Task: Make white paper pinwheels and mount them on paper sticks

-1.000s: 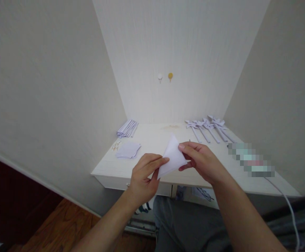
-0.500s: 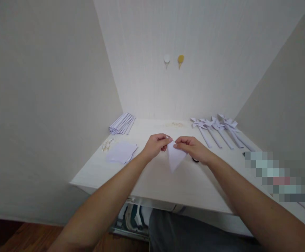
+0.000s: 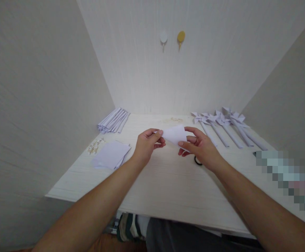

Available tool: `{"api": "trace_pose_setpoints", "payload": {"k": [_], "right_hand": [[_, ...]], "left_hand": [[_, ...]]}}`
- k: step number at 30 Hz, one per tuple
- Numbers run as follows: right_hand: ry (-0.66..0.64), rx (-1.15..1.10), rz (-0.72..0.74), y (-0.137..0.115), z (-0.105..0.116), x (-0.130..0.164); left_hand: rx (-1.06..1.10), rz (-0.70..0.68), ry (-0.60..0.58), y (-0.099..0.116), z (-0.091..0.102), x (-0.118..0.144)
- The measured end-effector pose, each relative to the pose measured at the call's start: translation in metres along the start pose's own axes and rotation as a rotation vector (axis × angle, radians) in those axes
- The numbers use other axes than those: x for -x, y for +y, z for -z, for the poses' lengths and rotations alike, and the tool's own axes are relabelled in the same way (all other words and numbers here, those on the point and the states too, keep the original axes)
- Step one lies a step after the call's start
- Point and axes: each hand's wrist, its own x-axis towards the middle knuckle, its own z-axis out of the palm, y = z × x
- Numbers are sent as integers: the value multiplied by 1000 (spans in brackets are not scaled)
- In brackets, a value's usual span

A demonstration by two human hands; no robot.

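A folded white paper piece (image 3: 175, 134) is held above the white desk (image 3: 168, 182) between both hands. My left hand (image 3: 147, 145) pinches its left corner with thumb and forefinger. My right hand (image 3: 198, 147) grips its right side, thumb on top and fingers underneath. The paper looks like a small triangle or folded square, tilted toward me. Both forearms reach in from the bottom of the view.
A stack of white paper squares (image 3: 112, 154) lies at the left, with small pins (image 3: 96, 146) beside it. Rolled paper sticks (image 3: 113, 120) lie at the back left. Several paper pinwheels (image 3: 222, 124) lie at the back right. A small black ring (image 3: 197, 161) sits under my right hand. Two hooks (image 3: 172, 36) hang on the wall.
Both hands carried the paper forward over the desk, then turned it from hanging point-down to lying flatter between them. The camera tilted down and closer.
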Motion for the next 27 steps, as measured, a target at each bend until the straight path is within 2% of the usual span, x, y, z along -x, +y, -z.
{"api": "trace_pose_setpoints", "payload": {"k": [5,15,20,27], "right_hand": [[64,6,111,4,-4,0],[95,102,162,2,-6,7],[95,99,158,1,-7,9],[184,47,285,-5,-11,18]], "left_hand": [[-45,-26,-12,-3,3,5],[-74,-171,-99,-7,4,11],[-104,-175,-106,-6,7,12],[5,-115,-58,-1,8,12]]}}
